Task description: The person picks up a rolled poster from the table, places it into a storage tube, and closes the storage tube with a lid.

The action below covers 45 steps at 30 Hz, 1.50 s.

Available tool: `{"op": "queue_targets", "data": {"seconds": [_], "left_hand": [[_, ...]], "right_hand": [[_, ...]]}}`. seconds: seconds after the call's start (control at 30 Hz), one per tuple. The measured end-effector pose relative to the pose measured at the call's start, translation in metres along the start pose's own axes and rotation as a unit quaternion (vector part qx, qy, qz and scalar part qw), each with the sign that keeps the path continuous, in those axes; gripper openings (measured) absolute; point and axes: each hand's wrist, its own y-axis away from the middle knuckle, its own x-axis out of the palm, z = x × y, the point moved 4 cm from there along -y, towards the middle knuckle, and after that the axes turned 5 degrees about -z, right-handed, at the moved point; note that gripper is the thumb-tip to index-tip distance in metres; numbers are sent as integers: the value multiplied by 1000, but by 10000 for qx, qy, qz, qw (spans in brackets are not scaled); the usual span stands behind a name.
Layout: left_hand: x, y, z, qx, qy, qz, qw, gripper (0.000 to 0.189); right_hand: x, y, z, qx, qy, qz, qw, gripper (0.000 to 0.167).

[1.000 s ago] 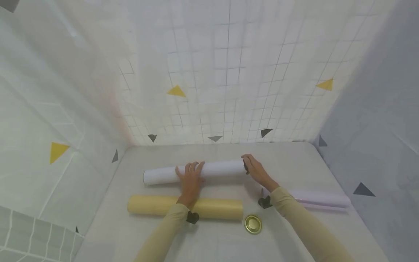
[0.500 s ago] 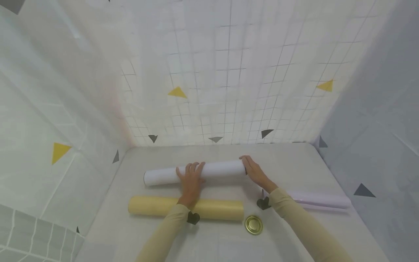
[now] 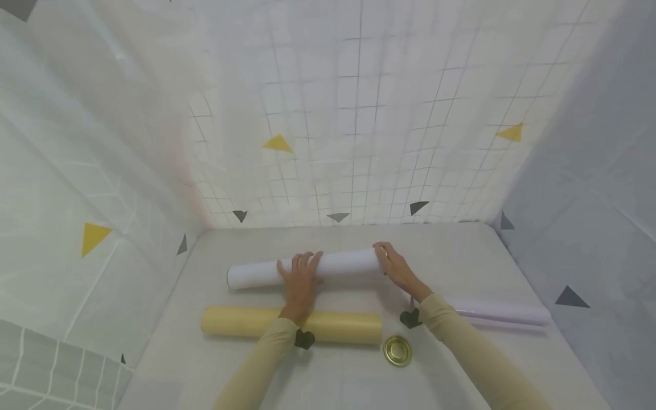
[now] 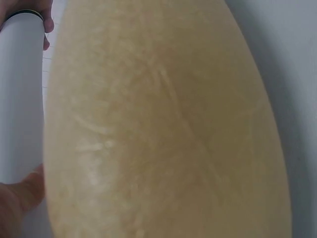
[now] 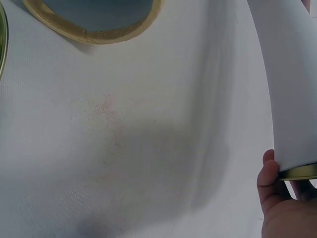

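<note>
Head view: bench (image 3: 353, 378) shows between yellow tube (image 3: 340, 327) and white tube (image 3: 345, 264), and behind white tube to back wall (image 3: 353, 171) | right sleeve (image 3: 476, 353) hides part of lilac roll (image 3: 504, 313); left wrist view cuts off left hand (image 4: 15, 208) | left hand, fingers spread, grasps white tube mid-length, right hand (image 3: 397, 267) its gold-rimmed end; gold lid (image 3: 397, 351) just beside yellow tube

A tan tube (image 3: 340, 327) lies just beside a round gold lid (image 3: 397, 351); a glossy lilac roll (image 3: 504, 312) lies farther right.
</note>
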Motion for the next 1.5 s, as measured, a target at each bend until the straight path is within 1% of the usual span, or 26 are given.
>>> {"op": "queue_targets", "data": {"seconds": [0.1, 0.23, 0.37, 0.53, 0.6, 0.73, 0.83, 0.93, 1.07, 1.17, 1.2, 1.3, 1.33, 1.4, 1.5], "left_hand": [[-1, 0, -1, 4, -31, -30, 10000, 77], [-3, 2, 0, 58, -32, -168, 9998, 77], [-3, 1, 1, 91, -16, -209, 9997, 78], [3, -2, 2, 103, 70, -131, 9998, 79], [4, -3, 2, 94, 135, -107, 9998, 79], [3, -5, 1, 36, 224, -45, 9997, 78], [1, -5, 1, 6, 288, 11, 9996, 77], [-2, -4, 1, 58, 301, -24, 9995, 77], [-4, -4, 1, 94, 186, -9, 9998, 78], [-5, -6, 0, 87, 186, -21, 9998, 80], [-6, -6, 0, 90, 205, -44, 9997, 80], [-8, -7, -1, 145, 207, -210, 9995, 81], [-8, -7, -2, 159, 201, -252, 9994, 81], [-8, -7, -2, 186, 157, -293, 9993, 81], [-6, -6, -1, 224, 125, -329, 9991, 81]], "right_hand": [[0, 1, 0, 43, 14, 83, 10000, 55], [1, 1, -1, 36, 34, 181, 9998, 54], [0, 0, -1, 62, -207, 235, 9995, 57], [2, -3, -2, 338, -737, 249, 9964, 65], [3, -4, -1, 408, -868, 215, 9952, 67], [4, -5, -1, 534, -927, 118, 9942, 68], [4, -5, 0, 603, -810, 95, 9948, 68], [4, -4, 5, 502, -772, 33, 9957, 63], [-4, 7, 32, 350, -1026, 21, 9941, 48], [-10, 14, 51, 190, -1183, 37, 9928, 43], [-10, 14, 53, 83, -1182, 12, 9929, 43], [-9, 12, 54, -132, -1243, -43, 9921, 44], [-8, 10, 51, -149, -1251, -54, 9920, 45], [-6, 6, 43, -130, -1267, -44, 9918, 47], [-1, 2, 27, -1, -1113, 9, 9938, 49]]}}
